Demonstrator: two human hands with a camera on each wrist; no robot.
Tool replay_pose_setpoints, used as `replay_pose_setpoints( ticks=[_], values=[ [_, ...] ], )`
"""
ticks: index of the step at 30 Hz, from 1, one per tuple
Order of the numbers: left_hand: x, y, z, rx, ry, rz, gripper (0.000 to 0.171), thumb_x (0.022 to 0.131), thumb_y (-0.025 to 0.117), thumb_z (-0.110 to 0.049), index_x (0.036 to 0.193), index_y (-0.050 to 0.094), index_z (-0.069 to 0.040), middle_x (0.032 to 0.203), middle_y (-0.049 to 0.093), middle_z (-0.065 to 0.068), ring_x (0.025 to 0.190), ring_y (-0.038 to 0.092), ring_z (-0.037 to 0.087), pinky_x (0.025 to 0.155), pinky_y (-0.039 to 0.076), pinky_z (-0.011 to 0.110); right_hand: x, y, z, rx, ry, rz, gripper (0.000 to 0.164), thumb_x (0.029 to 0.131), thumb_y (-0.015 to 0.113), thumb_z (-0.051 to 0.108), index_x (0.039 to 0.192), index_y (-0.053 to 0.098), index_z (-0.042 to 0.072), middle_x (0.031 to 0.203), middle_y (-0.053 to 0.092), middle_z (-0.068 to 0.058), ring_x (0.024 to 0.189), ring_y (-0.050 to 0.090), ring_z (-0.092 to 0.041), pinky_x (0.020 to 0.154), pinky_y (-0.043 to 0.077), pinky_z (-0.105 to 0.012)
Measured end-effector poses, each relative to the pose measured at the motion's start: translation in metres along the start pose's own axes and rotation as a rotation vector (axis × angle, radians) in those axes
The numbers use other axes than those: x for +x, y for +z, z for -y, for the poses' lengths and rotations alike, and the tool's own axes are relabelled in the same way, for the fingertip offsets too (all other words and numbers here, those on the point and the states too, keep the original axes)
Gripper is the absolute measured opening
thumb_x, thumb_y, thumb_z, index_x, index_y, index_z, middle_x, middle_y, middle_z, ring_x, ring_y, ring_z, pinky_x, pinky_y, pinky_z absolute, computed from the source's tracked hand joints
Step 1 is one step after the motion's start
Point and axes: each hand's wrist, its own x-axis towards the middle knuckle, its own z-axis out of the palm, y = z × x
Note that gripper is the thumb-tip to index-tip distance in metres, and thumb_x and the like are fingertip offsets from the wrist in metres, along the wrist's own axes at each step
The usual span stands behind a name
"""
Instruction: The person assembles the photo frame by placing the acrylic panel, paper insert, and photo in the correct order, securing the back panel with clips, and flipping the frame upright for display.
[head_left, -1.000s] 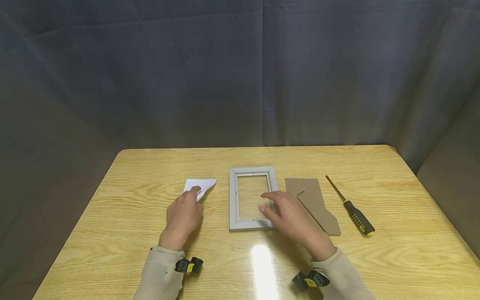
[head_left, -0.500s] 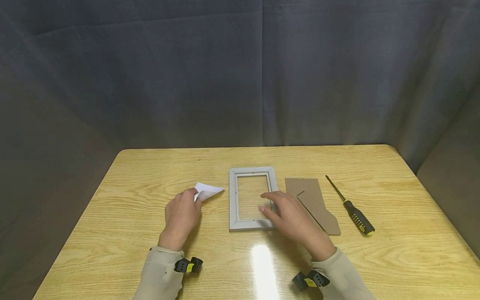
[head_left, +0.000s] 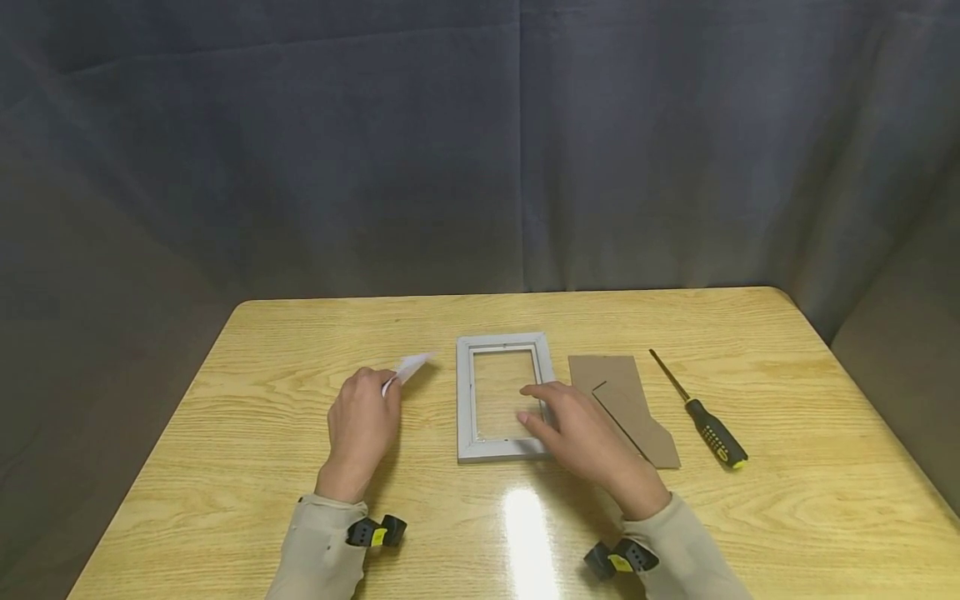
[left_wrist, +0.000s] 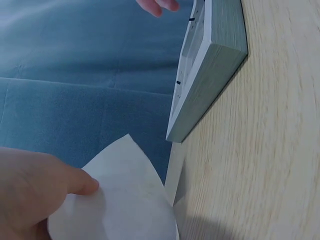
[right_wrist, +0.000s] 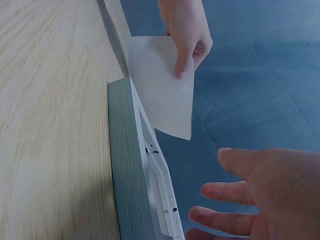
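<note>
My left hand pinches a sheet of white paper between thumb and fingers, left of the picture frame. In the head view the paper is tilted nearly edge-on; the left wrist view shows its broad face with the thumb pressed on it. The grey picture frame lies flat on the table, its opening showing the wood through it. Over the frame's right side hovers my right hand, fingers spread and holding nothing.
Right of the frame lies a brown backing board with a dark angled slit. Beyond it rests a screwdriver with a black and yellow handle. A dark curtain hangs behind the wooden table.
My left hand has lifted the paper and turned it from lying nearly flat to standing nearly edge-on. The right hand and the frame have stayed in place.
</note>
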Motion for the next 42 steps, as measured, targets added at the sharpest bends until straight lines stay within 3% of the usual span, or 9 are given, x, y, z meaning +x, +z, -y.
replay_pose_setpoints(
  ticks=[6,14,18,26,36,42],
  values=[
    [0.002,-0.002,-0.001,-0.051,0.002,-0.047,0.028,0.092,0.054,-0.021,0.105,0.070,-0.002,0.086,0.066,0.011,0.066,0.058,0.023,0.050,0.046,0.038,0.000,-0.001,0.000,-0.002,-0.004,0.001,0.048,0.092,0.053,0.044,0.122,0.062,0.008,0.122,0.062,-0.009,0.114,0.056,-0.024,0.096,0.043,-0.041],
    [0.004,-0.005,-0.004,-0.118,-0.021,-0.117,0.030,0.091,0.053,-0.022,0.103,0.071,-0.001,0.096,0.070,0.014,0.078,0.066,0.030,0.056,0.050,0.044,0.001,0.000,-0.002,0.012,0.008,-0.009,0.042,0.091,0.058,0.035,0.122,0.062,0.007,0.123,0.061,-0.009,0.116,0.055,-0.026,0.096,0.042,-0.044],
    [0.004,-0.008,-0.008,-0.130,-0.032,-0.134,0.027,0.088,0.055,-0.021,0.101,0.071,-0.004,0.095,0.071,0.014,0.075,0.066,0.028,0.054,0.049,0.043,0.000,-0.002,-0.001,0.018,0.015,-0.008,0.041,0.091,0.058,0.035,0.122,0.063,0.008,0.122,0.062,-0.009,0.115,0.055,-0.026,0.095,0.043,-0.044],
    [0.003,-0.012,-0.017,-0.152,-0.050,-0.115,0.025,0.086,0.056,-0.020,0.100,0.071,-0.006,0.081,0.069,0.009,0.062,0.059,0.021,0.050,0.043,0.038,0.000,-0.007,-0.002,0.057,0.020,0.001,0.043,0.091,0.057,0.035,0.123,0.061,0.006,0.124,0.061,-0.011,0.117,0.053,-0.026,0.098,0.041,-0.043],
    [0.001,-0.013,-0.030,-0.372,-0.040,-0.104,0.020,0.083,0.060,-0.012,0.097,0.070,-0.001,0.084,0.069,0.009,0.071,0.059,0.018,0.058,0.047,0.032,0.001,-0.008,-0.005,0.063,0.022,-0.002,0.045,0.092,0.056,0.035,0.124,0.061,0.004,0.125,0.060,-0.014,0.118,0.052,-0.029,0.099,0.040,-0.045],
    [-0.001,-0.006,-0.037,-0.446,-0.010,-0.069,0.020,0.085,0.061,-0.011,0.100,0.067,0.001,0.087,0.069,0.012,0.072,0.061,0.018,0.058,0.050,0.029,0.002,-0.009,-0.006,0.061,0.025,-0.004,0.045,0.092,0.056,0.034,0.124,0.061,0.003,0.126,0.059,-0.015,0.119,0.052,-0.030,0.099,0.040,-0.047]
  ],
)
